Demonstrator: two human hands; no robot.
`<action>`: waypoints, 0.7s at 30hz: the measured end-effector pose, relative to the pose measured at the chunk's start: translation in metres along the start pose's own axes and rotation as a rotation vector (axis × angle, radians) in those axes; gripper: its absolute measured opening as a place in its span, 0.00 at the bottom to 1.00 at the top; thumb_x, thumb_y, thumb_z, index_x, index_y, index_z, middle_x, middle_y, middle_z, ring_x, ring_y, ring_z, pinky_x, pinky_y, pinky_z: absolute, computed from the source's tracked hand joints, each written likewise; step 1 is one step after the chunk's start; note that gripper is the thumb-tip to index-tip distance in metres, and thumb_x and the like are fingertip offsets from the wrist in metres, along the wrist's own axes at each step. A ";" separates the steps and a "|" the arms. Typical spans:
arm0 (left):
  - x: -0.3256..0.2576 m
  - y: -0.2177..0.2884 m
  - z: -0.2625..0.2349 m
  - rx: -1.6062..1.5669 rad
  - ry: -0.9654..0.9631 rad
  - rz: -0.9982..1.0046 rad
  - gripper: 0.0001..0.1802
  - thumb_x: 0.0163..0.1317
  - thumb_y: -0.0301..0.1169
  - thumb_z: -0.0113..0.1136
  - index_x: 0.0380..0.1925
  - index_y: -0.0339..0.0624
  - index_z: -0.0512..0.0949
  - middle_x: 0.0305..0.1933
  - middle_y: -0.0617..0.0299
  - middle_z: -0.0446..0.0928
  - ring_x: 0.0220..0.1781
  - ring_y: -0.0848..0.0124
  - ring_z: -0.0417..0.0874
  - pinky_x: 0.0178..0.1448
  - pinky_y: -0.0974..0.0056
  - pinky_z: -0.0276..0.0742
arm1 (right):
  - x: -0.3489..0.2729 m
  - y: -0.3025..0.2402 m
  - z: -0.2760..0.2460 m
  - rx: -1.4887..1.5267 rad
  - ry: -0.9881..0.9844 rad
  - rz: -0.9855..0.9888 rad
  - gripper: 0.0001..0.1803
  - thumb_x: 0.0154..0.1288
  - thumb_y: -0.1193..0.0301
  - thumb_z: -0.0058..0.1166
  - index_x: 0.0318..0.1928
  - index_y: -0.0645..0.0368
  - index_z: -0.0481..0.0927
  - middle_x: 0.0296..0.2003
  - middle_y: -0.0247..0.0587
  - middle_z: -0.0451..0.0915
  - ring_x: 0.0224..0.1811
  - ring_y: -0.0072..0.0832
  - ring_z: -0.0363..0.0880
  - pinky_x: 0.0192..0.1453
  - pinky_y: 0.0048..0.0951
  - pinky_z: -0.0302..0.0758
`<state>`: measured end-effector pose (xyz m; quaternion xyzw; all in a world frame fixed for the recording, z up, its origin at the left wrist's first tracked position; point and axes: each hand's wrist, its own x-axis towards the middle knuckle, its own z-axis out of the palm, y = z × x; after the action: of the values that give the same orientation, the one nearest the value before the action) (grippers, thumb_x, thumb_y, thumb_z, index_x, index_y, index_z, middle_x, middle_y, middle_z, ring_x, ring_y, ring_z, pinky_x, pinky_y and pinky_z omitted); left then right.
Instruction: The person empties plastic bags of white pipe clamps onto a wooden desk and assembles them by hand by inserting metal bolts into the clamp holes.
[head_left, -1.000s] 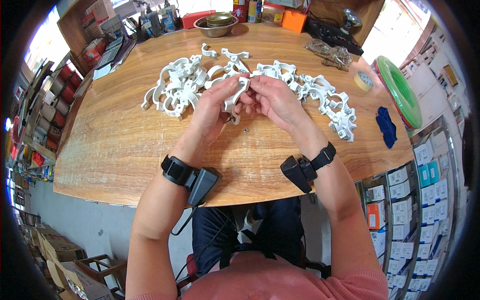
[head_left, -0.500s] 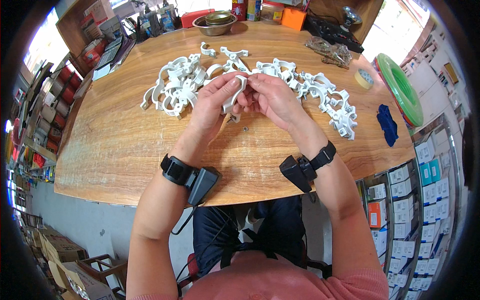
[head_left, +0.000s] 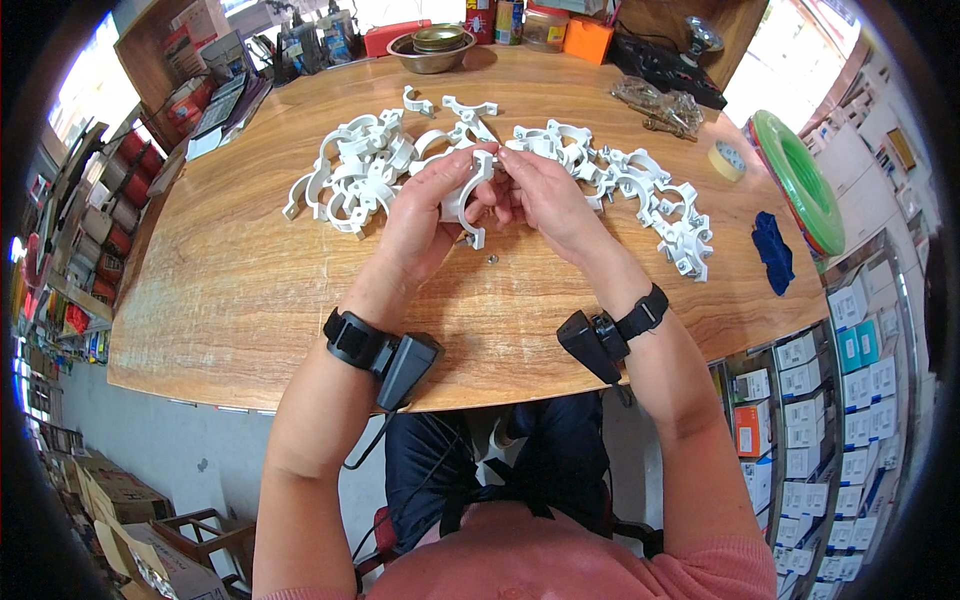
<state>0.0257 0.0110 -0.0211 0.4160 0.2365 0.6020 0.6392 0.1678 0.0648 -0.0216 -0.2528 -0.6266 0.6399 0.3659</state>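
Above the middle of the table, my left hand (head_left: 425, 205) grips a white curved pipe clamp (head_left: 483, 168) between thumb and fingers. The clamp stands roughly upright, its lower lug hanging below my fingers with a small metal screw by it. Close against the clamp's upper end, my right hand (head_left: 548, 195) is pinched with thumb and fingertips; what lies between them is too small to make out. A small metal nut (head_left: 493, 259) lies on the wood just below my hands. White clamps (head_left: 365, 165) are heaped beyond my left hand, and more clamps with screws (head_left: 680, 215) spread out to the right.
On the wooden table (head_left: 230, 310), metal bowls (head_left: 432, 52) stand at the back. A clear plastic bag (head_left: 655, 103), a tape roll (head_left: 727, 160), a dark blue cloth (head_left: 773, 252) and green coiled tubing (head_left: 797, 180) lie at the right. Shelves of small boxes (head_left: 800, 430) stand beside the table.
The clamp has turned slightly in my left hand, so its curve and lower lug show more. Both hands stay in nearly the same place.
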 end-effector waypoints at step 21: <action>0.001 0.008 -0.012 -0.176 0.099 0.174 0.17 0.62 0.34 0.43 0.48 0.38 0.61 0.21 0.65 0.66 0.24 0.75 0.68 0.37 0.65 0.69 | -0.002 -0.013 -0.002 -0.560 -0.035 0.211 0.15 0.60 0.63 0.46 0.31 0.65 0.71 0.22 0.41 0.74 0.24 0.26 0.74 0.29 0.26 0.71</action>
<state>0.0117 0.0141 -0.0203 0.3471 0.1769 0.6934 0.6062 0.1728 0.0635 -0.0091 -0.3966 -0.7551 0.4811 0.2026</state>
